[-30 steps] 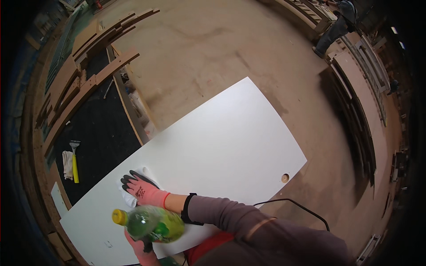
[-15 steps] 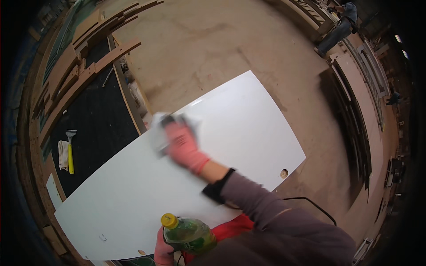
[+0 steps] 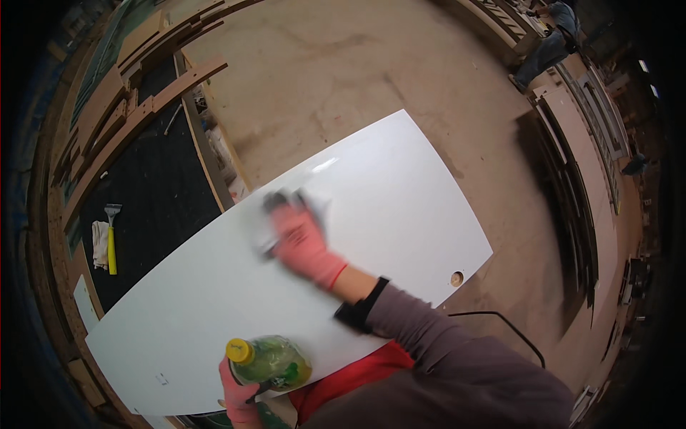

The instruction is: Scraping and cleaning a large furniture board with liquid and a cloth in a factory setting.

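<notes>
Fingers (image 3: 276, 203) of the right hand (image 3: 306, 242), pink glove with dark tips, extend over a white cloth (image 3: 320, 209) at mid-frame. Motion blur: cannot tell whether they grip the cloth or only press on it. Cloth sits between glove and white panel (image 3: 389, 207), presumably so the palm can bear it against that surface.

Left hand (image 3: 239, 399), lower left of centre: clasped round a green bottle (image 3: 275, 362), yellow cap uppermost and leaning left. Held by the panel's near edge, apart from the cloth; likely so it stays handy without blocking the right arm.

Yellow-handled scraper (image 3: 111, 247) lies beside a crumpled pale rag (image 3: 99, 244) on the dark tabletop (image 3: 161, 189), left of frame, probably parked clear of the panel.
</notes>
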The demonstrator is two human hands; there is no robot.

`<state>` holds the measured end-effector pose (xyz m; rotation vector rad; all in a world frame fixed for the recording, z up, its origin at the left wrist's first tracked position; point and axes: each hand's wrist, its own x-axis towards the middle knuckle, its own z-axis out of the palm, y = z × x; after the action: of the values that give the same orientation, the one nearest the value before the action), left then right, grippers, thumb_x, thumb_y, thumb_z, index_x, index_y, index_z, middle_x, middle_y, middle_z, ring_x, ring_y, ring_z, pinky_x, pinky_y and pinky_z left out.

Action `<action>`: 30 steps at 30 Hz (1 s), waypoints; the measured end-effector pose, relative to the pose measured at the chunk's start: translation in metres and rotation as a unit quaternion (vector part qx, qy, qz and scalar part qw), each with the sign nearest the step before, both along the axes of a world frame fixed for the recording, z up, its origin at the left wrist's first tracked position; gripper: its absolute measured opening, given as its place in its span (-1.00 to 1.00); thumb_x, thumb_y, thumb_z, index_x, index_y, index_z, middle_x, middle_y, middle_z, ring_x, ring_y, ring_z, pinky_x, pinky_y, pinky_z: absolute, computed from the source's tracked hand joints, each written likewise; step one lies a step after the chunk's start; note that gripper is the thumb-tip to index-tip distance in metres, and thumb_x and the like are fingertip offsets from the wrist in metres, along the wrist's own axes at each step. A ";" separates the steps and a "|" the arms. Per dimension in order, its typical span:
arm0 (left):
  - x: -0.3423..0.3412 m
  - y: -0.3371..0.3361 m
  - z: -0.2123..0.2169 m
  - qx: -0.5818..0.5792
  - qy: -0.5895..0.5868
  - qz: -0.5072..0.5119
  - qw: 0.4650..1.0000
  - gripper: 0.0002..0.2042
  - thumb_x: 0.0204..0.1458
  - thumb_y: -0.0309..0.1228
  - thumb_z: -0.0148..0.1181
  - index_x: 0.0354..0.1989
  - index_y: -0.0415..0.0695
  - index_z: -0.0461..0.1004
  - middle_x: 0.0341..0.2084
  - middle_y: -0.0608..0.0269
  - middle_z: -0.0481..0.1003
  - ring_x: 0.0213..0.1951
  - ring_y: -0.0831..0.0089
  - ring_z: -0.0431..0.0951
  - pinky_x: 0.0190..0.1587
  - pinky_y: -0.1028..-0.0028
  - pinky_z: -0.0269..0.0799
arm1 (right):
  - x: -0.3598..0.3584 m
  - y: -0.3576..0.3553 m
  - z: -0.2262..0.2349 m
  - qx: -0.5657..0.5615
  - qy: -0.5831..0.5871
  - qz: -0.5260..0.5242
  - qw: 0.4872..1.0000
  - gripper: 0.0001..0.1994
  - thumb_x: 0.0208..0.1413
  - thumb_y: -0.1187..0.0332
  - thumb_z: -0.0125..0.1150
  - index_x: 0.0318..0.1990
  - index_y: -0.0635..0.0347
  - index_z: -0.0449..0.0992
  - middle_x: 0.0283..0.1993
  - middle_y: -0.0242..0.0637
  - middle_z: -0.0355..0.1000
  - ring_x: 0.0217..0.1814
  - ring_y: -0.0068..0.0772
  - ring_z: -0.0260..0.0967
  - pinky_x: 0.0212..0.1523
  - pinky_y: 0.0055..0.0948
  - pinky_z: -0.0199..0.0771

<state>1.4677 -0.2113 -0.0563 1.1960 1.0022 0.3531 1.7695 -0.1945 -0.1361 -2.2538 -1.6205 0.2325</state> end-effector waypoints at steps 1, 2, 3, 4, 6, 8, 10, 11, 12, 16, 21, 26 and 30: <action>0.000 0.004 0.002 0.025 0.057 0.004 0.998 -0.35 -0.47 -0.19 0.39 -0.13 -0.30 0.37 -0.31 0.22 0.48 -0.24 0.46 0.49 -0.15 0.47 0.40 | -0.022 0.004 0.004 -0.064 -0.042 0.082 0.994 -0.33 0.04 0.00 -0.07 0.23 0.28 0.16 0.30 -0.14 0.13 0.42 -0.25 -0.10 0.42 -0.11 -0.43; 0.000 0.007 0.006 0.025 0.058 0.006 0.998 -0.35 -0.47 -0.19 0.39 -0.13 -0.30 0.37 -0.31 0.22 0.48 -0.24 0.46 0.49 -0.15 0.47 0.40 | -0.028 0.003 0.004 -0.051 -0.027 0.094 0.994 -0.36 0.05 0.01 -0.06 0.21 0.27 0.20 0.28 -0.13 0.15 0.40 -0.26 -0.05 0.42 -0.11 -0.40; 0.001 0.009 0.011 0.033 0.023 0.026 0.999 -0.30 -0.48 -0.14 0.42 -0.10 -0.30 0.36 -0.29 0.21 0.47 -0.23 0.45 0.48 -0.14 0.46 0.40 | -0.020 0.003 0.000 0.009 -0.024 0.054 0.998 -0.40 0.05 0.05 -0.04 0.18 0.28 0.24 0.24 -0.13 0.20 0.36 -0.25 0.01 0.41 -0.13 -0.36; 0.002 0.010 0.017 0.039 -0.012 0.045 0.998 -0.24 -0.48 -0.09 0.45 -0.08 -0.31 0.34 -0.26 0.21 0.46 -0.22 0.43 0.48 -0.14 0.45 0.40 | -0.003 0.000 -0.009 0.068 -0.022 0.012 0.997 -0.44 0.06 0.09 -0.02 0.14 0.29 0.28 0.20 -0.12 0.26 0.32 -0.24 0.08 0.41 -0.14 -0.31; -0.002 0.010 0.023 0.034 -0.014 0.062 0.997 -0.16 -0.51 -0.02 0.47 -0.04 -0.32 0.31 -0.24 0.19 0.45 -0.21 0.41 0.48 -0.11 0.44 0.39 | 0.071 -0.013 -0.034 0.177 0.055 -0.121 0.975 -0.59 0.01 0.25 0.07 -0.01 0.31 0.36 0.02 -0.12 0.39 0.12 -0.14 0.29 0.35 -0.15 -0.11; -0.021 0.008 0.021 0.054 -0.028 0.107 0.992 -0.16 -0.49 -0.03 0.47 -0.02 -0.33 0.30 -0.22 0.17 0.44 -0.19 0.40 0.48 -0.08 0.43 0.38 | 0.132 -0.027 -0.010 0.120 -0.076 -0.218 0.966 -0.58 0.03 0.27 0.02 0.03 0.32 0.34 0.07 -0.07 0.35 0.16 -0.14 0.23 0.33 -0.13 -0.09; -0.017 0.009 0.021 0.048 -0.043 0.104 0.993 -0.18 -0.48 -0.06 0.46 -0.02 -0.33 0.30 -0.22 0.17 0.44 -0.18 0.40 0.47 -0.07 0.44 0.37 | 0.202 -0.059 -0.021 0.017 -0.180 -0.306 0.935 -0.52 0.03 0.26 0.00 0.09 0.34 0.30 0.11 -0.05 0.30 0.22 -0.12 0.17 0.35 -0.12 -0.17; -0.021 0.009 0.022 0.048 -0.041 0.110 0.992 -0.20 -0.47 -0.09 0.44 -0.02 -0.33 0.30 -0.21 0.17 0.44 -0.18 0.41 0.47 -0.07 0.44 0.36 | 0.192 -0.053 -0.018 -0.009 -0.162 -0.310 0.937 -0.51 0.02 0.25 0.01 0.10 0.35 0.29 0.15 -0.04 0.27 0.24 -0.12 0.15 0.36 -0.12 -0.18; -0.028 0.009 0.023 0.052 -0.037 0.120 0.991 -0.20 -0.47 -0.09 0.44 -0.02 -0.33 0.30 -0.21 0.17 0.44 -0.18 0.41 0.47 -0.07 0.44 0.36 | 0.171 -0.041 -0.016 -0.032 -0.140 -0.309 0.940 -0.49 0.02 0.25 0.02 0.12 0.35 0.28 0.18 -0.03 0.24 0.27 -0.12 0.13 0.36 -0.11 -0.19; -0.045 0.014 0.029 0.107 0.042 0.140 0.983 -0.27 -0.47 -0.19 0.40 -0.05 -0.32 0.33 -0.22 0.18 0.44 -0.18 0.42 0.46 -0.08 0.45 0.36 | 0.029 0.024 -0.015 0.093 -0.011 -0.088 0.992 -0.43 -0.01 0.26 0.07 0.16 0.37 0.22 0.19 0.03 0.22 0.27 -0.08 0.11 0.36 -0.15 -0.12; -0.039 0.012 0.051 0.185 0.070 0.143 0.970 -0.27 -0.49 -0.18 0.40 -0.06 -0.33 0.33 -0.24 0.18 0.44 -0.18 0.41 0.46 -0.07 0.44 0.36 | -0.148 0.123 -0.006 0.043 0.185 0.161 0.969 -0.42 -0.09 0.19 0.17 0.11 0.27 0.28 0.18 -0.05 0.20 0.30 -0.12 0.04 0.33 -0.26 -0.09; -0.036 0.013 0.057 0.155 0.023 0.166 0.974 -0.26 -0.53 -0.21 0.38 -0.06 -0.34 0.32 -0.25 0.20 0.44 -0.18 0.38 0.48 -0.03 0.40 0.36 | -0.190 0.141 0.006 -0.050 0.061 0.291 0.954 -0.40 0.04 0.09 0.04 0.22 0.19 0.21 0.30 -0.11 0.11 0.41 -0.17 -0.08 0.41 -0.12 -0.32; -0.035 0.020 0.055 0.140 0.035 0.178 0.973 -0.30 -0.54 -0.25 0.36 -0.10 -0.33 0.34 -0.27 0.19 0.45 -0.21 0.40 0.47 -0.06 0.41 0.36 | -0.078 0.094 -0.020 0.178 0.190 0.075 0.963 -0.51 -0.07 0.20 0.12 0.05 0.20 0.35 0.11 -0.11 0.31 0.21 -0.09 0.18 0.32 -0.20 -0.01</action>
<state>1.4324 -0.1909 -0.0018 1.2849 1.2615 0.7606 1.6919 -0.1007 -0.1564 -1.6991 -1.4877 0.3563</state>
